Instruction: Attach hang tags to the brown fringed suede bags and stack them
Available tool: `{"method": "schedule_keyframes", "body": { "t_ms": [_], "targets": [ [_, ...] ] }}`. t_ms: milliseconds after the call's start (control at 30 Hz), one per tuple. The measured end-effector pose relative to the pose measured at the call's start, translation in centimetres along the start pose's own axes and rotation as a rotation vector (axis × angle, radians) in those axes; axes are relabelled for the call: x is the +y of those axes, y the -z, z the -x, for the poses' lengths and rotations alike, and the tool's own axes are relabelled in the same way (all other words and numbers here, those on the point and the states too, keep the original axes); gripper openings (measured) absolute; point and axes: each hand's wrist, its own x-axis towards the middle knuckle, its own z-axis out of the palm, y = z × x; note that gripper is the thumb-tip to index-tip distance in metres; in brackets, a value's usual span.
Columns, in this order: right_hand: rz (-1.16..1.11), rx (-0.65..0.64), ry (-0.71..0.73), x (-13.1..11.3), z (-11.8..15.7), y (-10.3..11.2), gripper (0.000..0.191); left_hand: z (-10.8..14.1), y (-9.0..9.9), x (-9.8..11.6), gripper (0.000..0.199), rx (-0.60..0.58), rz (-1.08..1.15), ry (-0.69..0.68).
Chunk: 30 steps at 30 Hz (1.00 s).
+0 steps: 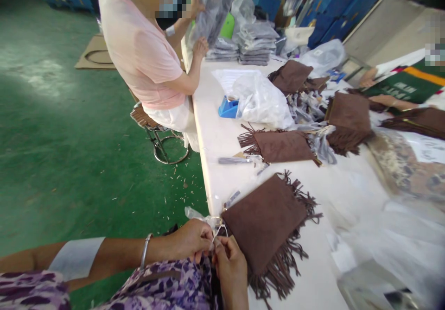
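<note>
Both hands meet at the near left corner of the white table, beside a dark brown fringed bag (264,222) that lies flat. My left hand (194,239) is closed in a pinch on a thin white string (220,228) looped at the bag's corner. The fingertips of my right hand (230,263) pinch the same string, close to the left fingertips. A clear plastic piece (198,214) sits just beyond my left hand. Small metal rings and a grey wrapped strip (232,199) lie at the bag's corner.
Farther along the table (212,138) are another brown fringed bag (287,146), a blue tape dispenser (228,108), white plastic (262,99) and stacked grey packages (257,41). A person in pink (142,50) is at the left edge; another person's hands are at the right. Plastic-wrapped goods lie near right.
</note>
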Motion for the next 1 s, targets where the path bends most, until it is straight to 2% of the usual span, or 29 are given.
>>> {"method": "schedule_keyframes", "body": {
  "t_ms": [267,433,567,700,867,1000],
  "targets": [
    [-0.027,-0.041,-0.046,-0.4,0.1,0.0,0.039,0.0,0.4,0.3,0.017,-0.026,-0.039,0.016],
    [0.032,-0.035,-0.011,-0.2,-0.2,-0.2,0.031,0.0,0.5,0.2,0.016,-0.024,-0.071,-0.006],
    [0.028,-0.028,-0.011,0.2,-0.2,-0.3,0.030,-0.1,0.6,-0.1,0.020,-0.065,-0.012,-0.009],
    [-0.042,0.012,-0.008,0.9,0.1,-0.2,0.034,-0.1,0.9,-0.2,0.026,-0.072,0.136,0.006],
    [-0.103,0.073,0.006,1.8,0.7,-0.3,0.034,0.1,0.6,0.0,0.025,0.038,0.445,0.098],
    [-0.087,0.066,0.011,1.9,1.4,-1.2,0.032,0.3,-0.4,-0.1,0.017,-0.037,0.744,0.031]
  ]
}}
